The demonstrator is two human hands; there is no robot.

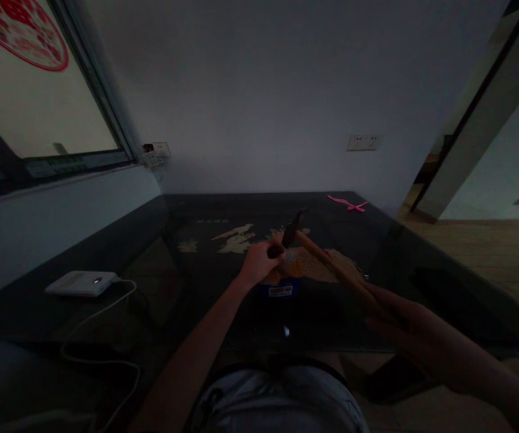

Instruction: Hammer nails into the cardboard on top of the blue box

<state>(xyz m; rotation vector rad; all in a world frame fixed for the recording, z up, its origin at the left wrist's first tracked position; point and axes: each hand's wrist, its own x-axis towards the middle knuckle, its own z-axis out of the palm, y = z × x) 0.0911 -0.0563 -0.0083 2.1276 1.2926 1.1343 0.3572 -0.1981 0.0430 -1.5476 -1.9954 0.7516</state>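
Observation:
My right hand (394,313) is wrapped round the wooden handle of a hammer (326,258). The hammer's dark head points away to the left, right beside the fingertips of my left hand (263,257). Those fingers are curled into a pinch over a brown speckled piece (311,266), flat and irregular in outline. Whatever sits between them is too small and dark to make out. Under the near edge of the speckled piece shows a blue item with a white label (281,290). A small shiny object (286,331) lies closer to my body.
All this is on a dark glossy table (187,210) with a pale bird-and-flower pattern. A white power bank (82,283) with a cable lies at the left. A pink ribbon (349,204) is at the far right, near the wall. A window borders the left side.

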